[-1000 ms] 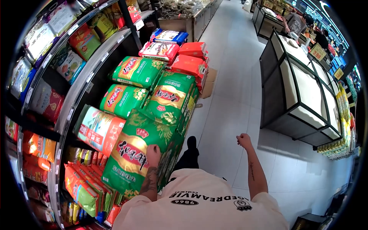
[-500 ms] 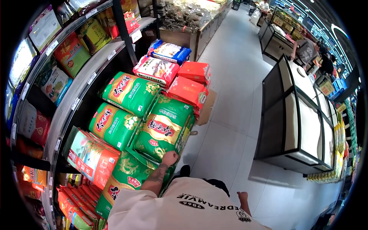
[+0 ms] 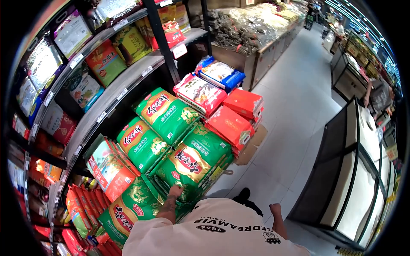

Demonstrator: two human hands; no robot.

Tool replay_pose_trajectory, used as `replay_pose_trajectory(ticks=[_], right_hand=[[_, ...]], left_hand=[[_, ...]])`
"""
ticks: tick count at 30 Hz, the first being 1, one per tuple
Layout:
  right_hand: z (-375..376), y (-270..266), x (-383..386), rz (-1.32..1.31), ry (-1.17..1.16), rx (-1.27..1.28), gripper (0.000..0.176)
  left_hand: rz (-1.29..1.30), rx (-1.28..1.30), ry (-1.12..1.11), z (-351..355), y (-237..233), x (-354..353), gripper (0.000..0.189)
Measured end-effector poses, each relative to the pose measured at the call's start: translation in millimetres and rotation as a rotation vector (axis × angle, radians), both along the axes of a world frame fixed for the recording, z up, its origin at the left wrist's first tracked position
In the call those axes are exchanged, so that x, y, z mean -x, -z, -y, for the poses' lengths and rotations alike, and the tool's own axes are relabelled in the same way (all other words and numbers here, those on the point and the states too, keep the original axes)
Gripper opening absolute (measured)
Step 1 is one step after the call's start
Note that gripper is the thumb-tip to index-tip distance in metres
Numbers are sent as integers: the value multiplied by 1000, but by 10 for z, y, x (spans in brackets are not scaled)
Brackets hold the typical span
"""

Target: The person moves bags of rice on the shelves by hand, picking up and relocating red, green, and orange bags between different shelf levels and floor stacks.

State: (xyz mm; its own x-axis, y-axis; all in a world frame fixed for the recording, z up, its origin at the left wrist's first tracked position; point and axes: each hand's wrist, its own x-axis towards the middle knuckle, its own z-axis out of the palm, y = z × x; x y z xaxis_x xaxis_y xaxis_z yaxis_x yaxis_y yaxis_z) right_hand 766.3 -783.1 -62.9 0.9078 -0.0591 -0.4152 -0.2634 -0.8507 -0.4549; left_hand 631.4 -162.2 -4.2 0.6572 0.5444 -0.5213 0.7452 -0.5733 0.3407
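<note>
The left hand [image 3: 175, 191] sits on the edge of a green bag [image 3: 194, 160]; I cannot tell if it grips. The right hand [image 3: 275, 208] is an empty fist. The bags lie flat to stack well.

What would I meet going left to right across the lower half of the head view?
Red-and-green sack → left hand on a green sack → black shoe → right hand → black display case.
</note>
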Motion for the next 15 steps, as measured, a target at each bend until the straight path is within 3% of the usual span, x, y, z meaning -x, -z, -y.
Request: replay_pose_trajectory(ticks=[6, 8, 12, 15], right_hand=[[74, -398, -2038, 194, -179, 0, 27], [83, -563, -2541, 137, -224, -42, 26], [-21, -705, -3114, 160, -219, -52, 26], [-58, -448, -3218, 271, -280, -31, 25]], left_hand=[[6, 200, -111, 960, -1, -507, 43], [61, 224, -128, 1222, -24, -643, 42], [130, 208, -99, 1444, -56, -945, 40], [50, 222, -81, 1323, -12, -1058, 41]])
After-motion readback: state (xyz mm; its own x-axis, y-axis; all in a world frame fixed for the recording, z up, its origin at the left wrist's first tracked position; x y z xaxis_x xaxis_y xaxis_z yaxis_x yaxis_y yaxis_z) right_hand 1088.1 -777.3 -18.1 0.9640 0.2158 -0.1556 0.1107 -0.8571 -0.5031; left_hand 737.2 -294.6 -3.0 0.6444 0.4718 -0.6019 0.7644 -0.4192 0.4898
